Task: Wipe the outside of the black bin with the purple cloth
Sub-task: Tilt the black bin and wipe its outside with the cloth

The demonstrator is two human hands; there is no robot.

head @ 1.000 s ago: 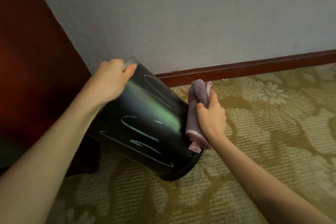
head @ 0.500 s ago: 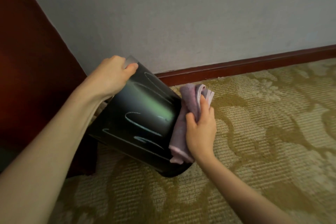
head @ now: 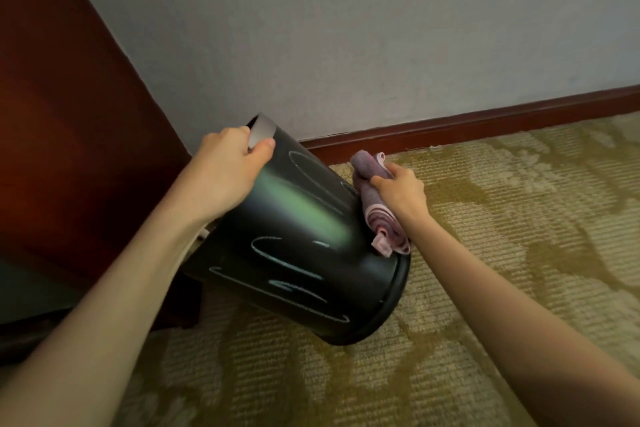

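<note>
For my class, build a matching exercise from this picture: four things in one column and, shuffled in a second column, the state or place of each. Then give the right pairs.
Column A
1. black bin
2. purple cloth
3. left hand
4. skirting board

Column B
a. grips the top of the bin
b. runs along the foot of the wall
c. tilted, pale scribbles on its side
d. bunched, held by the right hand against the bin

Pairs: 1-c, 2-d, 3-a, 4-b
</note>
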